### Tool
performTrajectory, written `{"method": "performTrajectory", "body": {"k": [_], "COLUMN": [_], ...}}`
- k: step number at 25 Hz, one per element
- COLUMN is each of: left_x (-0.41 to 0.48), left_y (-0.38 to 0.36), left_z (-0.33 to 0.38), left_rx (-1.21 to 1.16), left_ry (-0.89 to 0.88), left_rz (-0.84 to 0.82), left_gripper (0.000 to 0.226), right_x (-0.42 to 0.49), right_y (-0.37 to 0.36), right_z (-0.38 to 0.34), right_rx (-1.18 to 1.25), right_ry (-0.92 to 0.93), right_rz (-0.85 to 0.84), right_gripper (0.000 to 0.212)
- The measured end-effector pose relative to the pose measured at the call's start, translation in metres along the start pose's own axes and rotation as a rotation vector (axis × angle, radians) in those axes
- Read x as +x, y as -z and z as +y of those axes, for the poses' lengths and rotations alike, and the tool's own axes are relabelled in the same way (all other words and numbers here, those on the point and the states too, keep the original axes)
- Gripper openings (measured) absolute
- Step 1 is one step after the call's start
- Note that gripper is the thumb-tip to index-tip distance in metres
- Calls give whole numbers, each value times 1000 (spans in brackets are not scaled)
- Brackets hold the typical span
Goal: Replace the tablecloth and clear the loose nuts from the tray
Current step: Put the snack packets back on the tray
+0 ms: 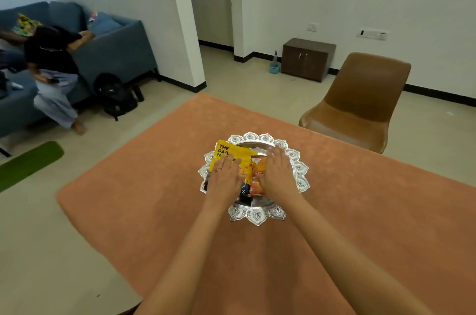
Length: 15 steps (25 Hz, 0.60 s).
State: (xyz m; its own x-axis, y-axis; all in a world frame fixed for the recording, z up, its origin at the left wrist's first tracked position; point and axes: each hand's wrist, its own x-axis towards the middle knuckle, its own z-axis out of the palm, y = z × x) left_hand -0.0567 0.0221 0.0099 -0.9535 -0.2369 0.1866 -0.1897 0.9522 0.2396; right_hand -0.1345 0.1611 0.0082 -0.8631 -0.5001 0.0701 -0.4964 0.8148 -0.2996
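An orange tablecloth [334, 211] covers the table. In its middle stands an ornate silver tray [300, 168] with a scalloped rim. A yellow nut packet [233, 151] and an orange packet [257, 173] lie in the tray. My left hand [225, 177] lies flat on the yellow packet with straight fingers. My right hand [277, 174] lies flat on the orange packet, its fingertips reaching the tray's far rim. Both palms face down. Loose nuts are hidden or too small to tell.
A brown chair [360, 101] stands at the table's far right corner. A person sits on a blue sofa [116, 52] at the left, with a black backpack [116, 95] on the floor. A dark cabinet [306, 59] stands by the far wall. A green mat [28, 162] lies left.
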Motion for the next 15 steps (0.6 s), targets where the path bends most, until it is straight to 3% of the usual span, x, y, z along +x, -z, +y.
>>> {"method": "performTrajectory", "body": {"k": [2, 5, 9, 15], "left_x": [9, 16, 24, 31], "left_y": [-7, -23, -35, -37], "left_z": [3, -2, -5, -1], "left_rx": [70, 200, 226, 241], "left_ry": [-46, -15, 99, 113], "left_rz": [-147, -257, -275, -265], "left_gripper": [52, 57, 57, 65], "right_x": [-1, 2, 1, 4], "right_y": [-6, -24, -34, -28], "right_z": [5, 19, 20, 20], "right_rx": [-11, -18, 2, 14], "right_ry": [93, 68, 39, 41], "right_rz": [-51, -111, -68, -73], "right_gripper": [85, 87, 88, 93]}}
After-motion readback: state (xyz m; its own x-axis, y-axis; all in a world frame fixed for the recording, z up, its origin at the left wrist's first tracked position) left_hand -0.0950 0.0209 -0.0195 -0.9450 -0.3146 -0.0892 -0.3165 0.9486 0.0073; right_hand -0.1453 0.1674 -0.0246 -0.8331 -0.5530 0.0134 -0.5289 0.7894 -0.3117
